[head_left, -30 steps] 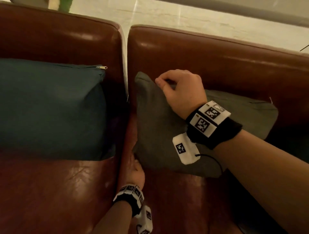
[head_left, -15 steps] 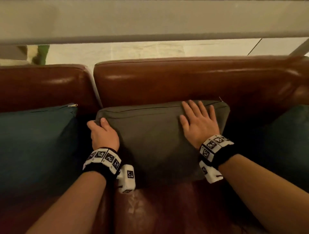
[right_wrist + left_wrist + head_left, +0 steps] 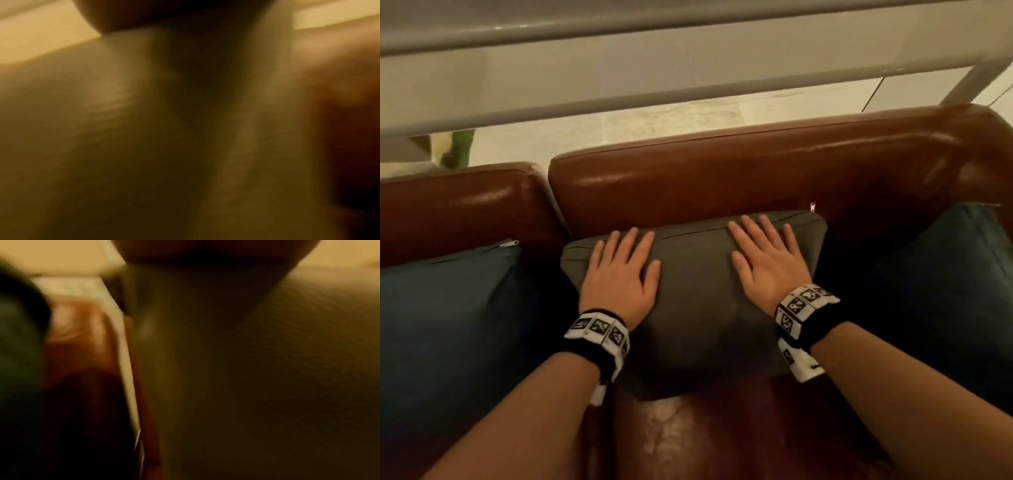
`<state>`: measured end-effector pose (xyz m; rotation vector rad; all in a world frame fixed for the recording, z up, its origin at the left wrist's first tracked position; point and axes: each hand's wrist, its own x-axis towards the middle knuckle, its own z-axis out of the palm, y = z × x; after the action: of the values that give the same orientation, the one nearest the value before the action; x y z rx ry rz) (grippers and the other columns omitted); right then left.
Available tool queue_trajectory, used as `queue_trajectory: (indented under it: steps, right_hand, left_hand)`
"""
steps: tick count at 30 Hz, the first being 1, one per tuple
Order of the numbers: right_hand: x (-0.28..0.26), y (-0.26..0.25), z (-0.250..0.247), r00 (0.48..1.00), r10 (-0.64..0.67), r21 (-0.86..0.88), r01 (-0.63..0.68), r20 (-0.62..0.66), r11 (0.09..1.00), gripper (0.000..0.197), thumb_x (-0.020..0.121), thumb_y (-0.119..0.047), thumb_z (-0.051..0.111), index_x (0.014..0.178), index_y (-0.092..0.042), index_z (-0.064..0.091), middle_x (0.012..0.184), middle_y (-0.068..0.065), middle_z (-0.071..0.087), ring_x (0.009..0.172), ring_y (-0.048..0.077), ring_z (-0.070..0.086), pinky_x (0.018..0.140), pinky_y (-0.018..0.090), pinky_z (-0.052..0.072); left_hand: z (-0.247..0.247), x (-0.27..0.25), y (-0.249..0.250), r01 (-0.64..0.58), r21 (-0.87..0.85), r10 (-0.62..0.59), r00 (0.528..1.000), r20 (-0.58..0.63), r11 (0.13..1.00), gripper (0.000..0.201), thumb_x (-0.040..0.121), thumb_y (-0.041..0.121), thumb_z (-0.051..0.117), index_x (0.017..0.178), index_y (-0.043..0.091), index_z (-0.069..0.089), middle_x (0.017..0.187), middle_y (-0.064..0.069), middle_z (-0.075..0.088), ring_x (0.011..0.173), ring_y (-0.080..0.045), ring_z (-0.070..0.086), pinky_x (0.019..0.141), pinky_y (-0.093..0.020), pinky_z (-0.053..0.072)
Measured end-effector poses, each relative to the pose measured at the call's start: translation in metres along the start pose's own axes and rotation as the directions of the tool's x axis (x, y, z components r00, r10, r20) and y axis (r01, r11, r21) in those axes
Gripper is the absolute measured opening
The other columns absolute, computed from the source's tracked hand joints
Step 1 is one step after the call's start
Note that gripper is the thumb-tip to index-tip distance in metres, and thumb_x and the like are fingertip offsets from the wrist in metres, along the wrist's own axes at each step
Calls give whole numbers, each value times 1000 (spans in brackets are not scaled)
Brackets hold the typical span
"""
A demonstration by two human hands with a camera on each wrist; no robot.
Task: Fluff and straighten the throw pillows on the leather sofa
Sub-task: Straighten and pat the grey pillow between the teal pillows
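A grey-green throw pillow [image 3: 695, 308] leans upright against the brown leather sofa back [image 3: 722, 171], zipper along its top edge. My left hand [image 3: 619, 270] lies flat on its upper left face, fingers straight and spread. My right hand [image 3: 767, 260] lies flat on its upper right face, fingers also straight. Both press the pillow's front. In both wrist views the picture is dark and blurred, showing only the pillow fabric [image 3: 267, 386] [image 3: 123, 129] close up.
A dark teal pillow [image 3: 448, 325] stands on the left seat and another teal pillow [image 3: 935, 294] at the right. A gap [image 3: 553, 198] splits the two back cushions. Brown seat leather [image 3: 688, 438] shows below the grey-green pillow. Pale floor and a rail lie behind the sofa.
The pillow went from tilted on a corner to upright. My left hand let go of its left edge and flattened onto its front; the right hand stayed flat near the top.
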<state>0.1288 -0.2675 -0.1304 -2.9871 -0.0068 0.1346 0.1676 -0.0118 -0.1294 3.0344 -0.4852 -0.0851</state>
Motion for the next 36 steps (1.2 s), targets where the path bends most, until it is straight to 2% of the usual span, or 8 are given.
queue_trajectory:
  steps: [5, 8, 10, 17, 21, 24, 31, 36]
  right_hand:
    - [-18, 65, -8, 897, 425, 311, -372, -124, 875, 52, 104, -41, 20, 154, -30, 17, 161, -7, 17, 150, 16, 9, 121, 38, 6]
    - [-32, 75, 4, 665, 716, 814, -525, 210, 250, 35, 103, -26, 38, 137, -23, 50, 143, 5, 50, 129, 25, 48, 107, 40, 38]
    - [-41, 71, 20, 659, 601, 852, -519, 453, -73, 23, 100, -23, 50, 119, -22, 63, 114, 5, 67, 98, 19, 63, 83, 35, 51]
    - [-34, 75, 35, 695, 651, 826, -533, 305, 182, 16, 87, -25, 70, 101, -23, 76, 88, -8, 71, 87, 11, 65, 85, 27, 52]
    - [-36, 89, 45, 548, 749, 854, -518, 372, -45, 4, 83, -28, 74, 86, -26, 77, 95, -3, 74, 94, 16, 67, 89, 28, 50]
    - [-33, 91, 51, 500, 729, 859, -451, 467, -241, 8, 81, -27, 77, 75, -31, 73, 95, -1, 74, 96, 20, 67, 93, 37, 53]
    - [-53, 71, 66, 654, 661, 907, -409, 367, -98, 21, 94, -33, 60, 113, -31, 70, 109, -10, 67, 105, 12, 62, 95, 34, 50]
    - [-45, 64, 74, 644, 703, 912, -411, 302, -15, 10, 93, -29, 63, 94, -26, 72, 89, -11, 69, 88, 10, 65, 74, 22, 51]
  left_hand:
    - [-25, -5, -7, 179, 35, -183, 972, 150, 983, 62, 98, 54, 13, 155, 31, 19, 162, 1, 23, 150, -26, 15, 122, -48, 8]
    - [-46, 10, 38, 118, -59, -109, 985, 134, 991, 57, 100, 49, 22, 153, 28, 24, 161, 4, 25, 150, -24, 15, 121, -51, 8]
    - [-51, 28, 79, -57, -130, 70, 993, 97, 990, 53, 102, 47, 25, 152, 29, 27, 160, 7, 27, 150, -20, 17, 122, -48, 8]
    - [-42, 82, 157, -35, -263, 109, 956, 273, 964, 36, 96, 49, 50, 128, 34, 59, 128, 3, 63, 119, -24, 57, 102, -45, 45]
    - [-49, 84, 156, 70, -336, -24, 990, 139, 939, 21, 95, 42, 57, 109, 35, 70, 107, 5, 72, 101, -21, 64, 75, -28, 44]
    - [-53, 89, 151, 161, -428, -125, 986, 113, 889, 21, 94, 41, 58, 107, 33, 72, 110, 5, 72, 106, -23, 63, 80, -29, 44]
    - [-52, 87, 164, -30, -389, 96, 984, 150, 921, 42, 95, 51, 50, 134, 34, 54, 132, 6, 60, 120, -21, 56, 100, -40, 46]
    - [-49, 91, 187, -179, -231, 234, 943, 237, 956, 41, 93, 57, 50, 123, 30, 60, 119, 5, 63, 113, -22, 57, 100, -48, 44]
